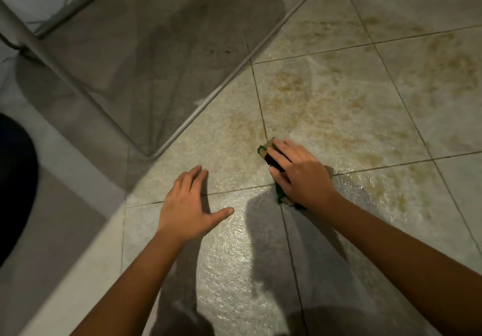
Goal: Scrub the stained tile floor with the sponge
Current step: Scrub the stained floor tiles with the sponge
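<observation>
Pale tile floor, textured, with dark grout lines and a big patch of yellow-brown stains spreading away up and to the right. The tiles nearest the person look wet and shiny and pretty much stain-free, so I'd guess the job is maybe a third done and the worst is ahead.

The sponge sits right where four tiles meet, on the near edge of the stained patch. The right hand is clamped over it, fingers across the top and thumb tucked against the side, so only a green and tan corner pokes out. The left hand is flat on the floor beside it with fingers spread, holding nothing, just propping the person up.

How I'd go about it from here:
- lean weight through the right palm, not the fingertips, so the whole scrubby face bites
- short back-and-forth strokes, one tile at a time, working outward into the brown
- go along the grout lines as well as across, since that's where grime hides
- that wet tile will be slick, so plant the left hand well before pushing hard
- mind the metal frame off to the left, easy to bash knuckles on

Can't tell how wet the sponge is from here, it may want a rinse soon
</observation>
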Motion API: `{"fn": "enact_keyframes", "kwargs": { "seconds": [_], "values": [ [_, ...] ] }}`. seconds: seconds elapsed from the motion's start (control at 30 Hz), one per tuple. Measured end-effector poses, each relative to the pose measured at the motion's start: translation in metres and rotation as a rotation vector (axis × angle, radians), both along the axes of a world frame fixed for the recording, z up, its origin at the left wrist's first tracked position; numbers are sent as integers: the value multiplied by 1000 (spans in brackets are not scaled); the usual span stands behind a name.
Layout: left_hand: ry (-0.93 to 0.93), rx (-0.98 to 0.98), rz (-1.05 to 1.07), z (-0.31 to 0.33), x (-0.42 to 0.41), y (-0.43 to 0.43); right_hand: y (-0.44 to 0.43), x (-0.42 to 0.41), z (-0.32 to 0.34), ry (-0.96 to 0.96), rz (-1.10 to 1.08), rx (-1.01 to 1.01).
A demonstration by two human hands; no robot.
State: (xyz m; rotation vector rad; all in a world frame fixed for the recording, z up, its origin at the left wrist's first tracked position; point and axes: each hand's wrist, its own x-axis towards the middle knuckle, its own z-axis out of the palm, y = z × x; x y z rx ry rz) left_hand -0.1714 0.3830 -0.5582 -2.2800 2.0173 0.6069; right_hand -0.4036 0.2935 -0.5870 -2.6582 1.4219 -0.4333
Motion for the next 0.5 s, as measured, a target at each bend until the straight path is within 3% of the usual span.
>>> {"fn": "enact_keyframes", "kwargs": {
  "seconds": [0.17,0.3,0.5],
  "values": [
    [-55,158,-21,7,10,0,15,-20,7,79,-54,75],
    [-82,206,-34,14,7,-3,22,-13,7,22,-36,99],
    [-90,235,2,9,6,-15,24,10,-2,43,200,48]
  ]
}}
